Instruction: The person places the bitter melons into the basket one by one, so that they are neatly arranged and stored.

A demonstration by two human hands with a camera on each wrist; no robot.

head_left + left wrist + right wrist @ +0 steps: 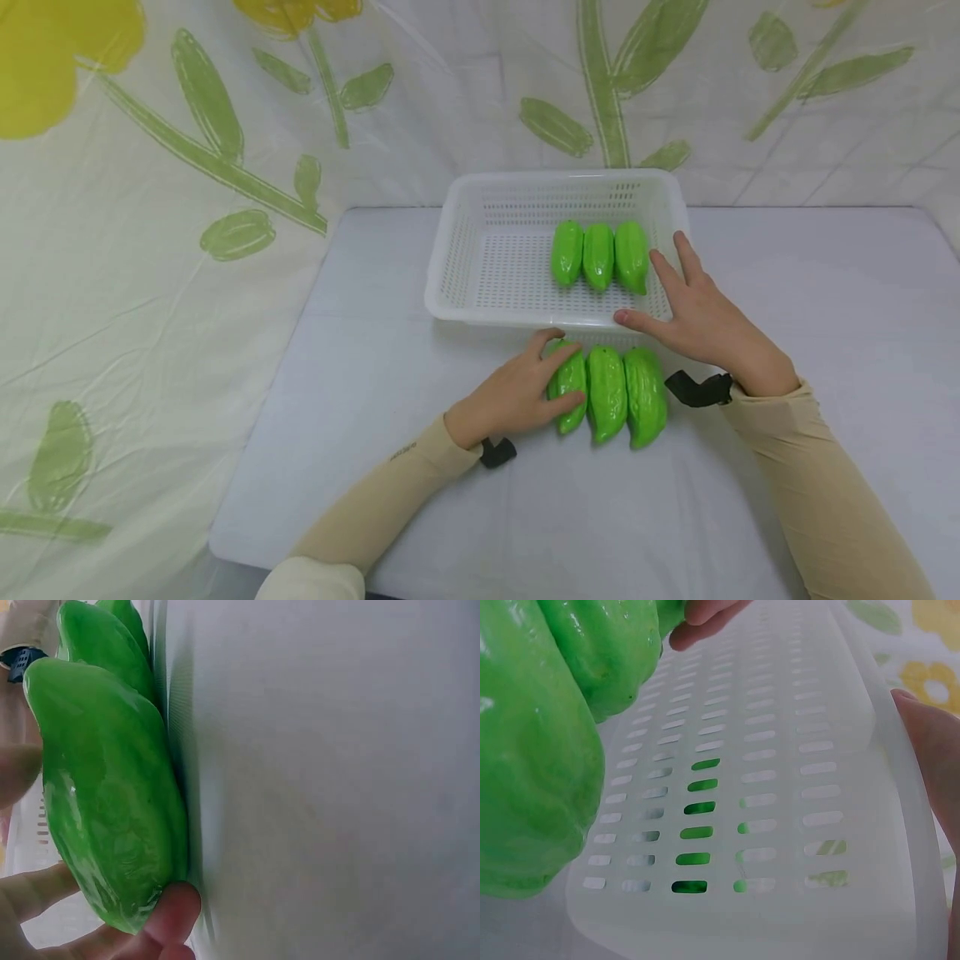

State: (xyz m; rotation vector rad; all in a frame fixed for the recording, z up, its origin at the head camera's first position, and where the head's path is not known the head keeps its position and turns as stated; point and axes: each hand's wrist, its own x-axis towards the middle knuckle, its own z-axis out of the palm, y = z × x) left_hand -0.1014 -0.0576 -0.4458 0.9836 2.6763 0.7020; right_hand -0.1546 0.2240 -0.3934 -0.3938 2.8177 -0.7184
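My left hand (513,392) is at the leftmost of three glossy green ridged vegetables (567,408) lying side by side on the table in front of a basket. Its fingers curl about the stem end, while the thumb lies over the vegetable's side. In the left wrist view, fingertips (174,911) press that same end from below. The other two, a middle vegetable (607,404) and a right vegetable (646,400), lie beside it. My right hand (708,312) spreads over the white basket's (517,317) front right corner, thumb on the front rim, fingers extended along the right side.
Three similar green vegetables (598,257) stand in a row inside the basket, toward its right side. The white table (360,375) extends to both sides. A flower-patterned sheet (450,92) hangs behind. Each wrist wears a black camera mount (697,389).
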